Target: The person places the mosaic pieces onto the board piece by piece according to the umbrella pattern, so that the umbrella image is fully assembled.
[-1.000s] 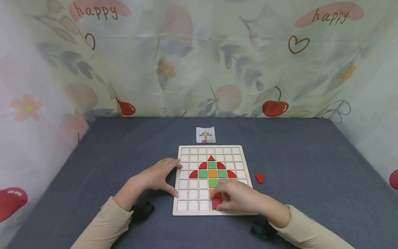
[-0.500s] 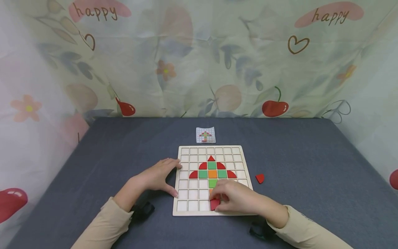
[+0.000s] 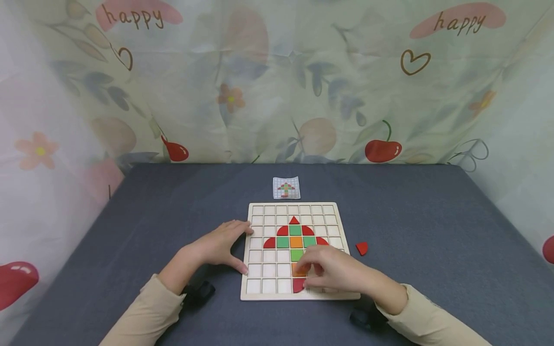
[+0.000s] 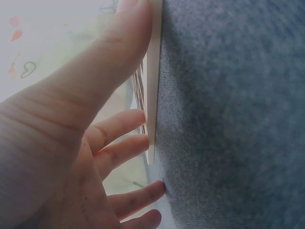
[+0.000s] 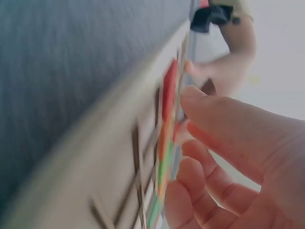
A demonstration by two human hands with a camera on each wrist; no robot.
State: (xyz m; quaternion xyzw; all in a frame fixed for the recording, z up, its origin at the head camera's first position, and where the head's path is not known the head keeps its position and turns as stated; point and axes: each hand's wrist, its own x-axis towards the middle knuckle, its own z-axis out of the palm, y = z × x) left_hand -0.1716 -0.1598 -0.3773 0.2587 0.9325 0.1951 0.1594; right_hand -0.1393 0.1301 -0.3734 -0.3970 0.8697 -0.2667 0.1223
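Note:
A pale wooden grid board [image 3: 262, 296] lies on the table, bearing red, green and orange pieces in an arrow-like shape. My left hand [image 3: 216, 243] rests along its left side, thumb and fingertips spread at the edge; in the left wrist view the thumb [image 4: 119, 45] lies on the board's rim [image 4: 153, 86]. Over the lower right squares hovers my right hand [image 3: 335, 270], thumb and fingers apart with nothing between them. Just left of its thumb, a red quarter-round piece [image 3: 297, 285] sits in a bottom-row square, below an orange square [image 3: 298, 270]. The right wrist view shows that red piece [image 5: 168, 90] in the grid.
Another red quarter-round piece [image 3: 361, 248] lies on the dark tablecloth [image 3: 415, 211] to the right of the board. Behind the board is a small pattern card [image 3: 286, 188] printed with a similar coloured shape. A patterned curtain [image 3: 277, 96] hangs behind the table.
The right hand has let go of the red quarter-round piece and drawn slightly up and right. That piece has shifted a little left into its square. The left hand has stayed put.

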